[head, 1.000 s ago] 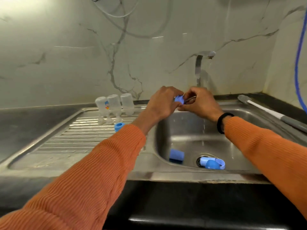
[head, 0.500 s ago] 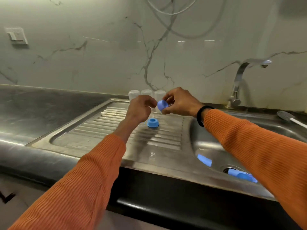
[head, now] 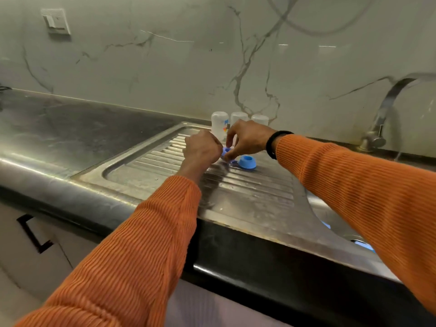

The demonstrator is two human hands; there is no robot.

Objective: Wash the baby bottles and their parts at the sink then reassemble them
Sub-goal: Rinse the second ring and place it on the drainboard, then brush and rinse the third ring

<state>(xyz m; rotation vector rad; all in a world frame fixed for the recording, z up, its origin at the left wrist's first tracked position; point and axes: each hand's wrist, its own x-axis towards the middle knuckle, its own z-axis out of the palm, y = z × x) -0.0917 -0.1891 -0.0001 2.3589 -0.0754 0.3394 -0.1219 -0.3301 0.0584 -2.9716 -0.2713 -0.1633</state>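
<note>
Head view looks down over my orange sleeves at the ribbed drainboard (head: 247, 192), where both my hands meet over a small blue ring (head: 226, 151). My left hand (head: 202, 147) is curled into a loose fist with its fingers closed on the ring's near side, and my right hand (head: 247, 139) pinches the far side between thumb and fingertips, the other fingers arched above it. The ring sits low, just above the drainboard or touching it (I cannot tell which, my fingers hide the underside). Just to its right a second blue collar (head: 247, 162) stands on the ribs by itself, and behind my hands three clear bottles (head: 219, 123) stand upside down in a row against the wall. More blue parts (head: 364, 244) show in the sink basin at the right, mostly hidden by my right sleeve, so I judge the washing is not finished. The tap (head: 387, 109) seems to be running, though the blur makes that uncertain. The ring should be light, stiff plastic, and probably wet and slippery, so I would hold it by its outer rim with fingertips on opposite sides, not squeeze it flat. The bottles look thin-walled and easy to tip on the ribs; I would take each around its body. The tabletop (head: 70, 128) to the left is dark and glossy.
</note>
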